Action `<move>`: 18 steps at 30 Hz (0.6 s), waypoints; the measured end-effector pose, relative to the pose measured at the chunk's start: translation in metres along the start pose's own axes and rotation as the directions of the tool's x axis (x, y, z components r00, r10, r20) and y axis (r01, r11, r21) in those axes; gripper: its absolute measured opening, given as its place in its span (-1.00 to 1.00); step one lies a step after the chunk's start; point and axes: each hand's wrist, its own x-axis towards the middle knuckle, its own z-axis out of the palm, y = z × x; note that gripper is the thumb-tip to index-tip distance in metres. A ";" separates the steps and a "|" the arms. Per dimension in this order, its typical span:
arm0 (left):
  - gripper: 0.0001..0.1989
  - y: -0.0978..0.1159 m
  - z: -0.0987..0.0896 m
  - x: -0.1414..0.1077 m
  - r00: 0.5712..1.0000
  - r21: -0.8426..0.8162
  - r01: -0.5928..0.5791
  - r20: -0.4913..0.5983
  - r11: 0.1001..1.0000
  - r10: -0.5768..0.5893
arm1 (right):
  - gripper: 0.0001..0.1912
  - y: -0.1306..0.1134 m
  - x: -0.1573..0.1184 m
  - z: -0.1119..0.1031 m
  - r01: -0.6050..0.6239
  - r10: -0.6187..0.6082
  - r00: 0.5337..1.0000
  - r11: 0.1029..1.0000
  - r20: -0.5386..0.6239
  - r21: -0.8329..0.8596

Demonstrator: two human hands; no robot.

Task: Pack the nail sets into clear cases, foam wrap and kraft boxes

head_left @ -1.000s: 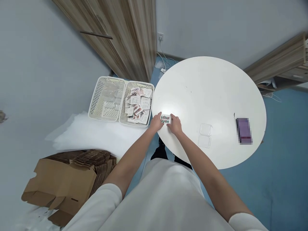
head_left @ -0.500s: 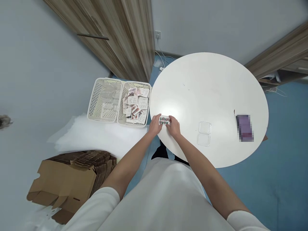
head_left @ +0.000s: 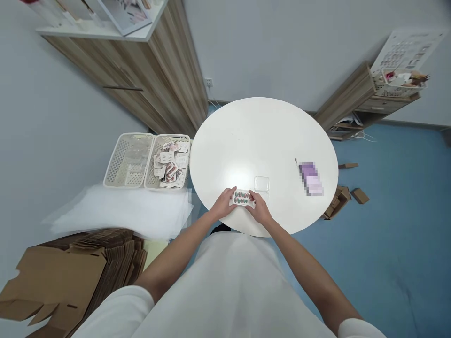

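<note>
Between my two hands, over the near edge of the white round table (head_left: 225, 136), is a small white card (head_left: 241, 197) with two rows of green and reddish nail-like pieces. My left hand (head_left: 225, 202) pinches its left end, and my right hand (head_left: 258, 206) pinches its right end. Just beyond my right hand lies an open clear plastic case (head_left: 261, 183), its nearer half partly hidden by that hand.
Left of the table stand a white basket of printed cards (head_left: 171, 162) and another with clear cases (head_left: 128, 159). White sheets (head_left: 123, 211) and flattened cardboard boxes (head_left: 59, 272) lie nearer. A blurred purple object (head_left: 311, 178) rests on the table's right.
The view has shifted, showing more shelf and floor. Both hands, still holding the card, are now closer to the clear case.
</note>
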 end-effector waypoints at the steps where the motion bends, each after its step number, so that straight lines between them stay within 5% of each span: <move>1: -0.34 0.008 0.010 0.002 1.000 -0.001 0.001 0.017 1.000 -0.001 | -0.37 0.009 -0.008 -0.008 -0.005 0.005 1.000 1.000 -0.003 0.004; 8: -0.33 0.037 0.057 0.019 0.995 0.042 0.049 0.080 0.998 -0.053 | -0.39 0.057 -0.033 -0.043 -0.029 0.028 0.999 0.999 -0.031 -0.035; 18: -0.33 0.037 0.073 0.044 0.991 -0.006 0.130 0.042 0.991 -0.130 | -0.37 0.077 -0.014 -0.054 -0.115 0.116 0.993 0.992 0.026 -0.056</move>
